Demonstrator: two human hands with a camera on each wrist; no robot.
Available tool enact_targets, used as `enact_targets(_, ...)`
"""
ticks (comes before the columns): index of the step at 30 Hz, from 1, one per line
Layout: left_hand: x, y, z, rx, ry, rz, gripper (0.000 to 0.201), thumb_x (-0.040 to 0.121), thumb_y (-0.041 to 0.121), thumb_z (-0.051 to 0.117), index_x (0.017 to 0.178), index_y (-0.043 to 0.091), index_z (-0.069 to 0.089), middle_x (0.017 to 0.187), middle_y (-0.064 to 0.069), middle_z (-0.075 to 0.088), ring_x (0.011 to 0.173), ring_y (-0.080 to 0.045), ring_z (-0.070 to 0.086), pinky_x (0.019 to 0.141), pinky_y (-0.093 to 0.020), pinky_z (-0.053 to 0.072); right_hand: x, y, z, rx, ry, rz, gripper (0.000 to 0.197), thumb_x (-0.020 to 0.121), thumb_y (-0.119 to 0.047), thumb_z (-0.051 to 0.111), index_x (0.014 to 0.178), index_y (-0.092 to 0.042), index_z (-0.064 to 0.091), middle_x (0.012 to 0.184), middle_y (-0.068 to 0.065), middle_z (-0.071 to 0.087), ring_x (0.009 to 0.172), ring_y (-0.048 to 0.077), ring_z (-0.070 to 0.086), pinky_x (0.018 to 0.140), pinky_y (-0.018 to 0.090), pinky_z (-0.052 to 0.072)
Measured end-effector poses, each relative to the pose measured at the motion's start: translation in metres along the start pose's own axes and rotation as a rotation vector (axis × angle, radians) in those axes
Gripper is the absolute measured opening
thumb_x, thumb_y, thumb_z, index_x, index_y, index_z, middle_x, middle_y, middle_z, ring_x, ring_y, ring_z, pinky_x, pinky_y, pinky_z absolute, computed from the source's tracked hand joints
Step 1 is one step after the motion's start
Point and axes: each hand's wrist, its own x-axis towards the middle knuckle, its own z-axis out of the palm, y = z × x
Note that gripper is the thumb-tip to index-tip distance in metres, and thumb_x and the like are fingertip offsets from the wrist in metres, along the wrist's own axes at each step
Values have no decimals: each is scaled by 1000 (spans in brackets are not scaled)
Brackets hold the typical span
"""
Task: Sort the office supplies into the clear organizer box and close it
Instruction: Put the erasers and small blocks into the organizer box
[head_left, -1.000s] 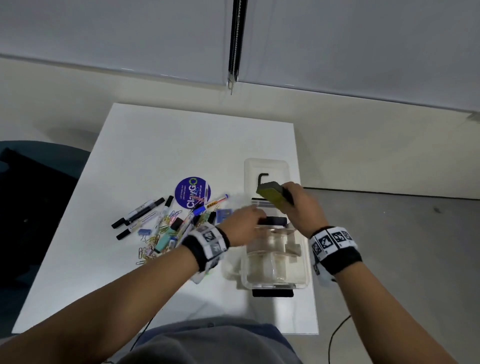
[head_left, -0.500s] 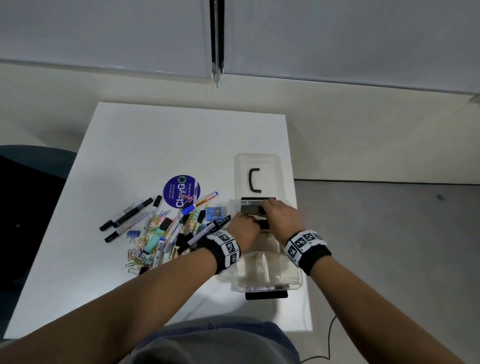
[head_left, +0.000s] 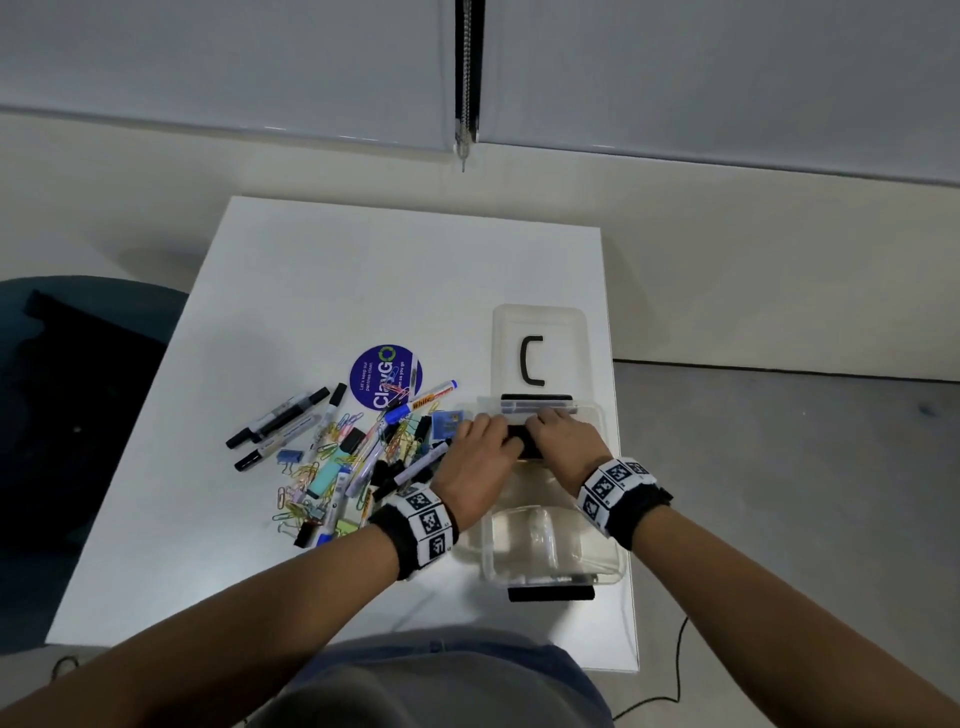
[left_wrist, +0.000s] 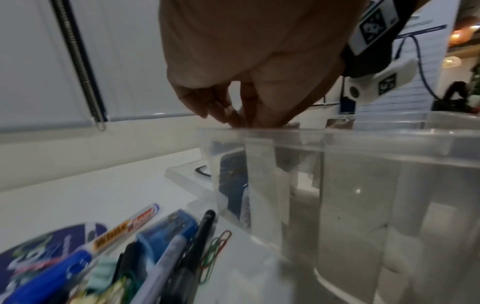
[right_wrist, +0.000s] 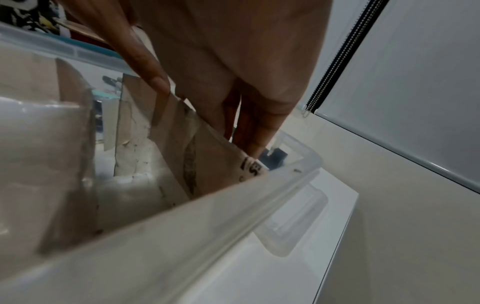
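Now both hands' fingers (head_left: 506, 435) on black item (head_left: 525, 448) in organizer box (head_left: 613, 564).

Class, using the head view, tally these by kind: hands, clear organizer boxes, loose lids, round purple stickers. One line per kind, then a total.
Hands: 2 (left hand, right hand)
Clear organizer box: 1
Loose lid: 1
Round purple sticker: 1
Total: 5
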Motion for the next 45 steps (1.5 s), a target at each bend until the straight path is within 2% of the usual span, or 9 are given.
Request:
enact_targets(11,-5,-18,14,-280,82,-37,11,88,16,59,96,16,67,102,-5,57,94,-23,53,84,-38,50,25,-2,-17,53,-346,46,22,92,-12,51,107,-8,66,108,9,69,100,25,66,83,33,52)
enact_targets(14,-17,-36,6,-569,142,-146,15,94,15,54,105,14,64,108,-2,53,92,-13,55,81,-25,48,24,-18,-35,61,-207,105,24,95,-15,44,104,-7,65,105,12,68,100,31,65,73,35,49)
enact_targets(18,-55,-102,11,-559,179,-471,10,93,13,53,98,17,60,96,-1,57,80,-17,57,72,-31,49,36,-72,-56,340,182,121,20,95,-24,45,94,-8,57,95,16,65,87,34,62,65,32,40)
enact_targets(22,-98,-150,20,-484,69,-621,11,92,12,51,93,17,60,93,-6,61,80,-25,61,73,-39,54,80,-128,-33,441,-96,176,33,95,-18,45,127,-8,48,130,19,48,113,36,56,89,40,47)
enact_targets(26,-111,-137,29,-342,-226,-324,18,92,26,51,108,21,57,108,-3,56,97,-28,60,76,-37,51,103,-141,3,285,-166,338,49,98,-21,37,143,-1,32,139,26,39,124,44,48,101,49,44)
enact_targets(29,-118,-118,45,-153,-423,-61,51,86,46,55,129,19,51,133,-8,48,115,-28,51,97,-47,46,107,-145,23,280,-175,392,57,92,-30,54,138,-3,34,140,24,36,125,42,44,101,48,40)
enact_targets(32,-122,-111,62,-124,-472,-70,59,86,49,55,138,24,43,149,-6,35,129,-30,42,100,-62,39,108,-148,31,316,-203,435,100,61,-49,84,135,-8,31,139,21,30,124,40,43,98,49,43)
enact_targets(39,-114,-116,50,-216,-455,-38,62,79,32,61,137,22,44,139,-7,43,117,-31,53,96,-45,47,104,-152,46,358,-40,490,53,84,-13,57,132,-10,35,130,18,41,111,39,52,89,47,49)
enact_targets(45,-105,-142,27,-483,-368,-217,57,82,35,59,134,22,40,124,-4,44,104,-24,58,86,-41,54,102,-148,14,503,-15,468,57,94,-35,47,143,-13,26,131,17,44,110,39,58,87,43,47)
